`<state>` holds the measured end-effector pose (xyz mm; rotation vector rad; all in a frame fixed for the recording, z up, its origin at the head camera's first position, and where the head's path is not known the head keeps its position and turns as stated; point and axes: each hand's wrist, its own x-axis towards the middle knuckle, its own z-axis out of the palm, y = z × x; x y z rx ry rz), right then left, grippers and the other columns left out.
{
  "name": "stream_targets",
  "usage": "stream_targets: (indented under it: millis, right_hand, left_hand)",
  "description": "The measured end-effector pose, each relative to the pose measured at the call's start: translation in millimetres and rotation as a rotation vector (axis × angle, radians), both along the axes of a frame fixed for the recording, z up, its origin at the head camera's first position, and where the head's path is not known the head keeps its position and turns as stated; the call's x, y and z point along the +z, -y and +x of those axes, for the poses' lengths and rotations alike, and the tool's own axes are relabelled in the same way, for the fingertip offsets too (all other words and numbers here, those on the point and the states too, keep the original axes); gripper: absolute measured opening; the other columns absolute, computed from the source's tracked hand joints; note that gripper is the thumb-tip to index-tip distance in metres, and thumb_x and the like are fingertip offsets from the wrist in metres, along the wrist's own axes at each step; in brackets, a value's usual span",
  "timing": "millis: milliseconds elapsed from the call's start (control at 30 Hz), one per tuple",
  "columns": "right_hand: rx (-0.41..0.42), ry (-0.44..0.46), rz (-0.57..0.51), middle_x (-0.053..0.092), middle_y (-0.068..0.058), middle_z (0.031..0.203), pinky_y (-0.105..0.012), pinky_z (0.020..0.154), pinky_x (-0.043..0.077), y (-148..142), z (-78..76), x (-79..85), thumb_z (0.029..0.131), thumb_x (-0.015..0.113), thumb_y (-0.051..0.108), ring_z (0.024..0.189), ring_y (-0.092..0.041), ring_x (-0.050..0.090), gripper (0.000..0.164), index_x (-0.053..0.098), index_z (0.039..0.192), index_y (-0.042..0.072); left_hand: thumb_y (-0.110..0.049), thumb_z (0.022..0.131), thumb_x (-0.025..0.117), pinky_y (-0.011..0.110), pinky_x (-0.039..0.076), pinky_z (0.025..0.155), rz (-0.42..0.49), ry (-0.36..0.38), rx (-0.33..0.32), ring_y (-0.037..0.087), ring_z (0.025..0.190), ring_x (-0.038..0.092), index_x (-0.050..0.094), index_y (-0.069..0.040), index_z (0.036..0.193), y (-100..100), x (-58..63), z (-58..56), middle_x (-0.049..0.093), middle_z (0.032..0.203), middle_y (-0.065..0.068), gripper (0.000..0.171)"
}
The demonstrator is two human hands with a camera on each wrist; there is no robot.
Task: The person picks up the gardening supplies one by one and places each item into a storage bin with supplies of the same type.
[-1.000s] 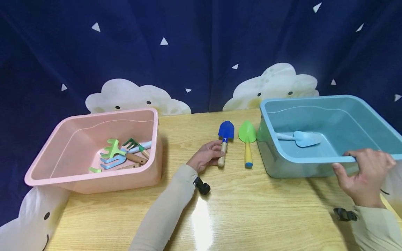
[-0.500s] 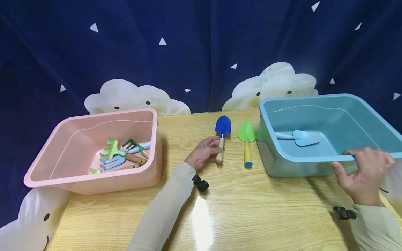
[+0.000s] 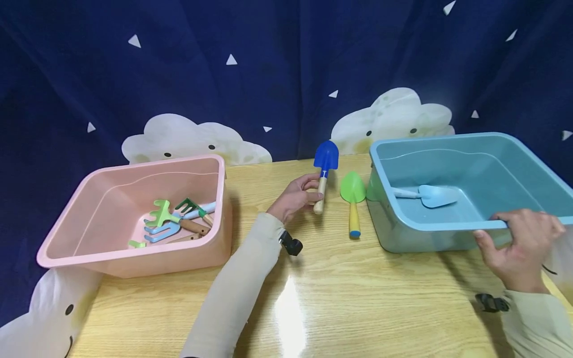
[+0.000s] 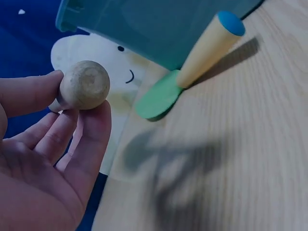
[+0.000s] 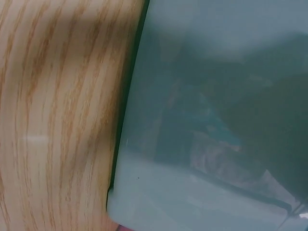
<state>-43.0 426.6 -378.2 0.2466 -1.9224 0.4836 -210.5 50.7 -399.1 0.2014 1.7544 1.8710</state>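
Note:
My left hand (image 3: 297,198) pinches the pale wooden handle of a blue-bladed trowel (image 3: 326,156) between thumb and fingers, blade pointing away. In the left wrist view the rounded handle end (image 4: 85,84) faces the camera, held above the tabletop, whose surface carries the hand's shadow. Just right of it a green trowel (image 3: 353,187) with a yellow, blue-tipped handle lies on the table. My right hand (image 3: 523,246) grips the near rim of the blue tub (image 3: 447,227), thumb outside, fingers over the edge. A light blue trowel (image 3: 437,197) lies inside that tub.
On the left stands a pink tub (image 3: 134,255) with several hand forks and rakes inside, including a light green rake (image 3: 160,214) and a blue fork (image 3: 162,231). A dark blue curtain (image 3: 286,74) hangs behind the wooden table (image 3: 358,298).
My left hand has lifted the blue trowel off its spot, carrying it farther away from me, toward the curtain. The right hand has stayed on the tub's rim.

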Motion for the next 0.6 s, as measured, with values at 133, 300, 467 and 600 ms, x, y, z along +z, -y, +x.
stream_targets:
  millis: [133, 300, 467, 600]
  right_hand:
    - [0.011, -0.021, -0.015, 0.049, -0.035, 0.067, -0.041, 0.108, 0.019, 3, -0.8, 1.2, 0.082, 0.053, 0.077, 0.073, -0.055, 0.035, 0.091, 0.057, 0.074, -0.014]
    - [0.007, -0.033, -0.030, 0.049, -0.033, 0.066, -0.044, 0.107, 0.020, 2, -1.8, 1.1, 0.081, 0.053, 0.078, 0.072, -0.055, 0.034, 0.092, 0.057, 0.073, -0.013]
    - [0.003, -0.024, -0.019, 0.048, -0.034, 0.067, -0.044, 0.108, 0.019, 1, -1.6, 0.8, 0.081, 0.051, 0.079, 0.073, -0.055, 0.034, 0.093, 0.057, 0.073, -0.014]
    - [0.014, -0.019, -0.010, 0.048, -0.035, 0.067, -0.040, 0.109, 0.017, 1, -1.8, 1.4, 0.082, 0.050, 0.078, 0.073, -0.056, 0.035, 0.093, 0.056, 0.074, -0.014]
  left_hand:
    - [0.008, 0.090, 0.060, 0.033, 0.051, 0.073, 0.010, -0.032, -0.016, 0.011, 0.085, 0.060, 0.044, -0.014, 0.147, -4, 10.3, -3.3, 0.054, 0.145, 0.016, 0.063]
    - [0.007, 0.090, 0.060, 0.034, 0.052, 0.075, -0.007, -0.059, -0.038, 0.011, 0.088, 0.060, 0.044, -0.014, 0.147, -10, 22.2, -7.9, 0.054, 0.145, 0.015, 0.063]
    - [0.005, 0.090, 0.061, 0.034, 0.054, 0.074, -0.047, -0.092, -0.048, 0.017, 0.098, 0.062, 0.044, -0.015, 0.147, -16, 44.6, -20.2, 0.056, 0.144, 0.011, 0.063]
    - [0.004, 0.090, 0.062, 0.039, 0.055, 0.082, -0.068, -0.122, -0.047, 0.025, 0.109, 0.063, 0.043, -0.015, 0.148, -17, 66.6, -31.8, 0.056, 0.144, 0.010, 0.064]
